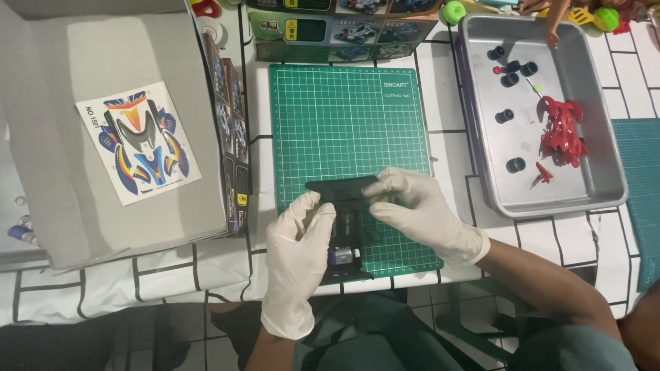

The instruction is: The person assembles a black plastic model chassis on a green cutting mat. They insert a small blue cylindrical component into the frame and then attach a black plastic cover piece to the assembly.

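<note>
Both my hands wear white gloves and grip a black toy car chassis (pixel 344 227) over the near part of a green cutting mat (pixel 344 117). My left hand (pixel 299 257) clasps the chassis's left side and near end, where a small silver and blue motor (pixel 342 256) shows. My right hand (pixel 419 213) lies over the right side, its fingers curled on the far end of the chassis. Much of the chassis is hidden under my fingers.
A metal tray (pixel 605 178) at the right holds several black wheels (pixel 510 73) and red plastic car parts (pixel 560 130). At the left an open grey box lid (pixel 69 206) carries a sticker sheet (pixel 139 141). Printed boxes (pixel 344 31) stand behind the mat. Someone else's hand (pixel 553 17) reaches in at the top right.
</note>
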